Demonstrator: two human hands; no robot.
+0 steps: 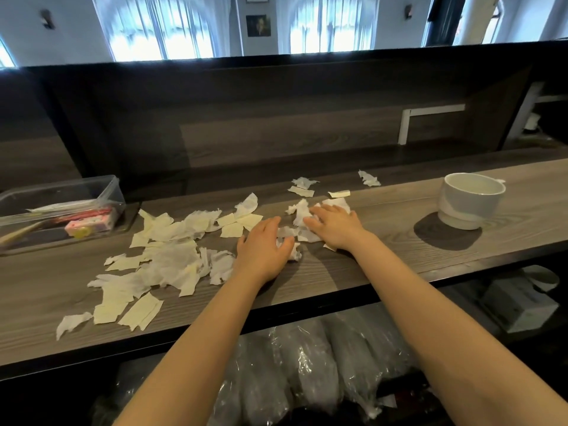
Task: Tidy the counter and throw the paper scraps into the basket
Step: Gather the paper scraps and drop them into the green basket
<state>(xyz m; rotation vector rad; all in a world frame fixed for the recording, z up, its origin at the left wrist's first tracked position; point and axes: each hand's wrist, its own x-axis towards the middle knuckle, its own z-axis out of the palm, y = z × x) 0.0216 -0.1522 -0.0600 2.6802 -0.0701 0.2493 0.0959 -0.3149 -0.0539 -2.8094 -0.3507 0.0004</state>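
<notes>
A long grey wood-grain surface [399, 210] runs across the middle of the frame, littered with torn white and cream paper scraps [172, 256]. The thickest patch of them lies left of centre, and a few loose pieces sit farther back, right of centre. Both bare hands lie palm down on the surface at the centre of the frame, close together but not touching.

The left hand [264, 250] is flat with its fingers loosely spread, and its thumb rests against a small crumpled white tissue wad [295, 253]. The right hand [335, 226] lies just beyond it, fingers extended and pressing on a cluster of white tissue pieces [299, 215]. Neither hand has closed around anything.

A white ceramic cup [470, 201] stands upright at the right of the frame, well apart from the hands. A clear rectangular plastic box [110, 192] sits at the left edge, holding pink packets and other small items too blurred to make out. At the bottom centre, below the front edge of the surface, lie grey bundles wrapped in clear plastic film [307, 358].
</notes>
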